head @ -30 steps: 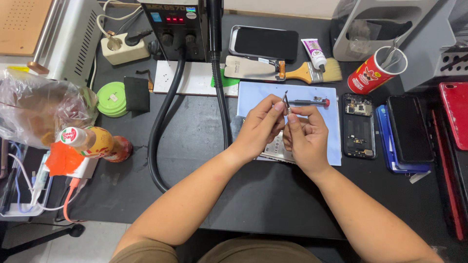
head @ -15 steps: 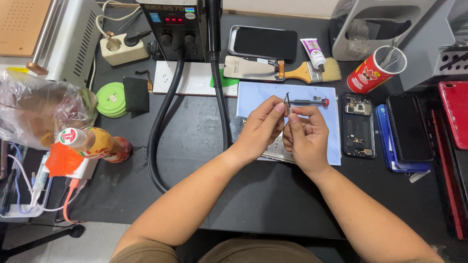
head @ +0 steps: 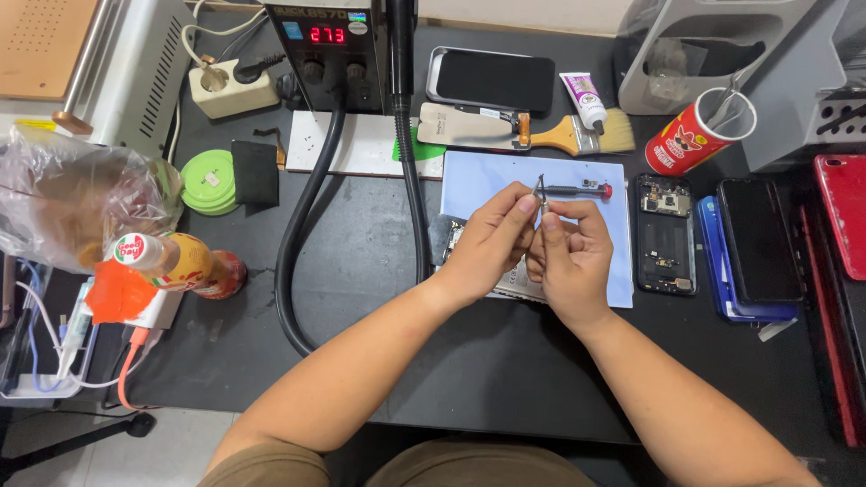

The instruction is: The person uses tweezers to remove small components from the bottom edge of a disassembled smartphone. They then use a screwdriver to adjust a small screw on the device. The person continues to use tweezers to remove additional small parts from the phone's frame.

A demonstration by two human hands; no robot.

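The small metal part (head: 539, 189) pinched between the left hand (head: 487, 239) and the right hand (head: 566, 257) is too small to identify. Both hands cover most of the opened device (head: 451, 236) at centre. The red phone (head: 843, 225) is cut off at the right edge.

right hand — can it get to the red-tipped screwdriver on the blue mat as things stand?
Probably yes. The screwdriver lies bare on the blue mat just beyond the right hand, nothing between them. But both hands, left hand too, pinch small tweezers, so the fingers are occupied.
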